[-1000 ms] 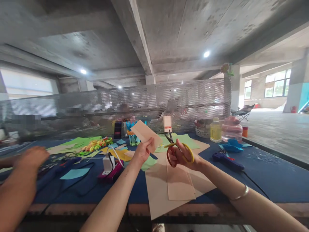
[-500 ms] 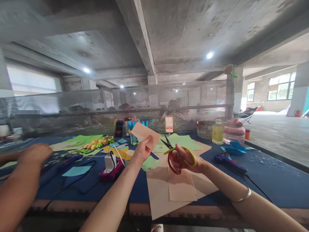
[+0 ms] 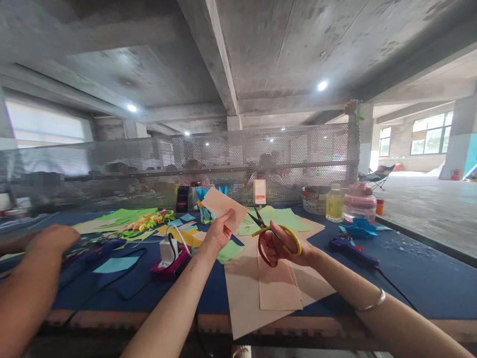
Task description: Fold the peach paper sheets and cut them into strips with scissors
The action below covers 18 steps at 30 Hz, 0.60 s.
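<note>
Paper (image 3: pixel 224 206) in left hand (image 3: pixel 218 234), beside scissors (image 3: pixel 265 228)

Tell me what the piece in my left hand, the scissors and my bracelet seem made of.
The piece in the left hand looks like thin matte peach paper: flat, crisp-edged. The scissors in the right hand have dark, probably metal blades and glossy yellow and red loops, likely plastic. The bracelet gleams like metal.
</note>
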Tool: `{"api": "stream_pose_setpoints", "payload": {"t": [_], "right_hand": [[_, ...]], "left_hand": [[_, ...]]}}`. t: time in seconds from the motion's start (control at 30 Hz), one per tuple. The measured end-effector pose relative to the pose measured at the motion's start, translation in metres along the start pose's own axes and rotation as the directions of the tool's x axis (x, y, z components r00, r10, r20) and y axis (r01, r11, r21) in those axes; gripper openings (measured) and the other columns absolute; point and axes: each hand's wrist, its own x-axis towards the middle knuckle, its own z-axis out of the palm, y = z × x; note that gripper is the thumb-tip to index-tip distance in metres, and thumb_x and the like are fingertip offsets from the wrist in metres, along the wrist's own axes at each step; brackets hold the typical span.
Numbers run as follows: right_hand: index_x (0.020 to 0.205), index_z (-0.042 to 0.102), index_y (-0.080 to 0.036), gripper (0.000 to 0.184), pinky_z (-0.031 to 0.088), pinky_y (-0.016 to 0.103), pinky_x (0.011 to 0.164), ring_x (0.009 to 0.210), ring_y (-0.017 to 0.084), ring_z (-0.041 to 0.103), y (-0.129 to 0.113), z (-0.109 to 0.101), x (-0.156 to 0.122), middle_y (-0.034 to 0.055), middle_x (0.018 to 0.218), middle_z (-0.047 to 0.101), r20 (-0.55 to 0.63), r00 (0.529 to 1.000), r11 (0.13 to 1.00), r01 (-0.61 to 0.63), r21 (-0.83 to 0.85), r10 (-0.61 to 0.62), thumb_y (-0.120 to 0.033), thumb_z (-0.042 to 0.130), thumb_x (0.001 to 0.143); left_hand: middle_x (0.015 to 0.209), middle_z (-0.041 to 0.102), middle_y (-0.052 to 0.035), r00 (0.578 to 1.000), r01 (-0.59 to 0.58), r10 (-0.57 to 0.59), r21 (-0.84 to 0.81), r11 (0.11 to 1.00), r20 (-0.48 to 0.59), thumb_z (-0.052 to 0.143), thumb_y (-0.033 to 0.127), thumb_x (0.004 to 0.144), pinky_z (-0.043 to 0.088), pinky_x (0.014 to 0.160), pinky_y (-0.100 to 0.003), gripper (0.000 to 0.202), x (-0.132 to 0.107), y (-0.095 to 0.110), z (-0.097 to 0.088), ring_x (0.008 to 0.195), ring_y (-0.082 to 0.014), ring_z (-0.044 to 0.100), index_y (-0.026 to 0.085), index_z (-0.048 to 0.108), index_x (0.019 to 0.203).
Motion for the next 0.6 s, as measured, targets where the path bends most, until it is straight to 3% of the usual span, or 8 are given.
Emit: {"api": "stream_pose_setpoints", "payload": {"t": [0.6], "right_hand": [[0.064, 0.043, -0.017, 0.066, 0.038, 0.025, 0.056, 0.051, 0.01, 0.04, -0.0009, 0.0014, -0.0003, -0.0036, 0.06, 0.038, -0.002, 1.0, 1.0, -0.005, 0.008, 0.005, -0.076, 0.02, 0.082]], "left_hand": [[0.073, 0.073, -0.0058, 1.0, -0.006, 0.006, 0.024, 1.0, -0.002, 0.06, 0.002, 0.079, 0.058, 0.06, -0.021, 0.014, -0.0003, 0.0014, -0.0007, 0.062, -0.0138, 0.07, 0.01, 0.065, 0.09]]}}
